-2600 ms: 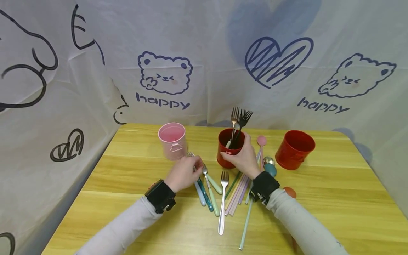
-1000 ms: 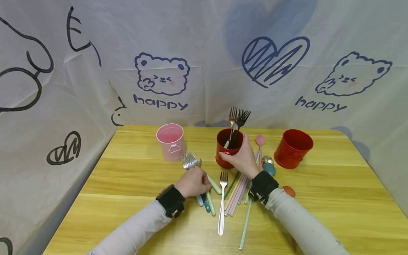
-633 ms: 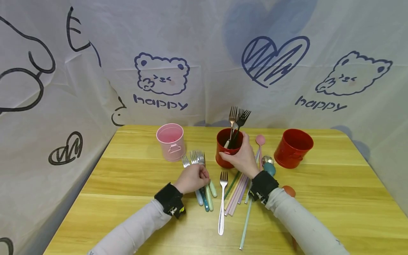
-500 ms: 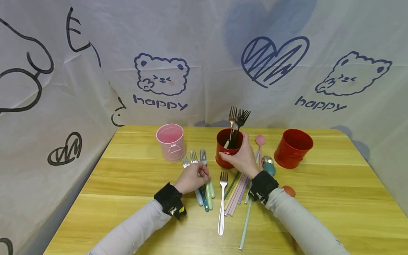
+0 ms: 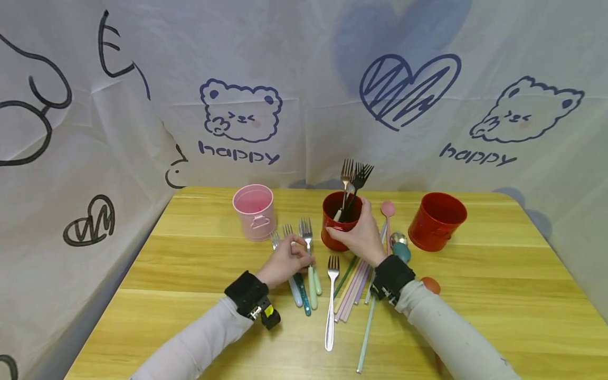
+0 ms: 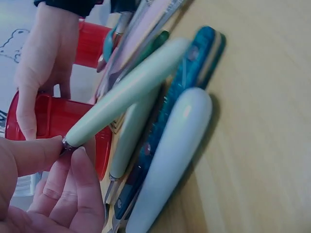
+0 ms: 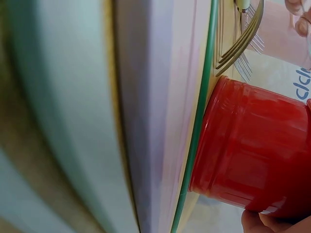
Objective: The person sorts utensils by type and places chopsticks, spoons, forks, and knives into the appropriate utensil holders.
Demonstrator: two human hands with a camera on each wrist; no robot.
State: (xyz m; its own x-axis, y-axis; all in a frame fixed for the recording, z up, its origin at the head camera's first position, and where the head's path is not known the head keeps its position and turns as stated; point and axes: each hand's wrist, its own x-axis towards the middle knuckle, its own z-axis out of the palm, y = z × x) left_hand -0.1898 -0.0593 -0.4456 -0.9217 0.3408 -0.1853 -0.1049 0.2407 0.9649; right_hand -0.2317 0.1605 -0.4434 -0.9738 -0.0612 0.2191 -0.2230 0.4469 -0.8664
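My left hand pinches a fork with a light green handle between thumb and fingertips at the neck; its tines point toward the back. Beside it lie forks with a light blue handle, a speckled teal handle and another light green handle. My right hand grips the side of the middle red cup. Inside that cup stand a copper-toned fork and black forks, tines up. An all-silver fork lies between the hands.
A pink cup stands at the back left, a second red cup at the right. Long pastel sticks lie under the right wrist. Near them are a pink spoon, a teal-and-silver spoon and an orange round-ended utensil.
My left hand has shifted among the coloured-handled forks, spreading them apart, and now pinches a light green-handled one slightly raised. My right hand keeps its hold on the red cup.
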